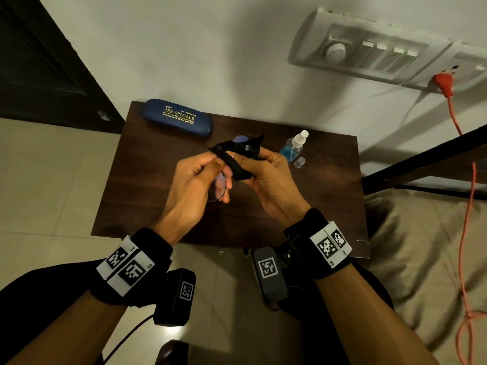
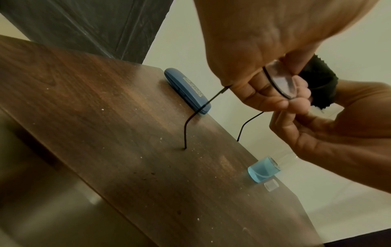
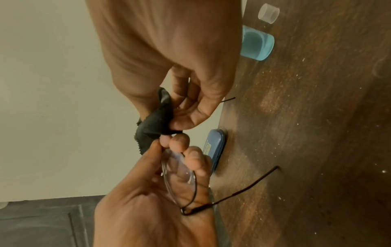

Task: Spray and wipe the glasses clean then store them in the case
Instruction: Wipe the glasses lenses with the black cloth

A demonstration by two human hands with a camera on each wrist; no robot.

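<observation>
Thin black-rimmed glasses [image 1: 220,187] [image 2: 281,83] [image 3: 180,175] are held above the dark wooden table [image 1: 147,185]. My left hand [image 1: 196,175] [image 2: 275,78] [image 3: 169,167] grips the frame around one lens, with the temple arms pointing down at the tabletop. My right hand [image 1: 259,171] [image 3: 186,108] [image 2: 317,120] pinches a black cloth [image 1: 237,160] [image 2: 317,83] [image 3: 154,123] over the other lens, which the cloth hides. A shut blue glasses case [image 1: 178,117] [image 2: 187,91] [image 3: 213,150] lies at the back left of the table. The spray bottle [image 1: 292,147] [image 2: 262,168] [image 3: 256,43] of blue liquid stands at the back right.
The bottle's clear cap [image 1: 300,162] [image 2: 271,184] [image 3: 268,12] lies beside the bottle. A wall with a switch panel [image 1: 369,51] rises behind the table, and an orange cable [image 1: 463,206] hangs at the right. A dark door [image 1: 44,69] is at left, bedding [image 1: 421,246] at right.
</observation>
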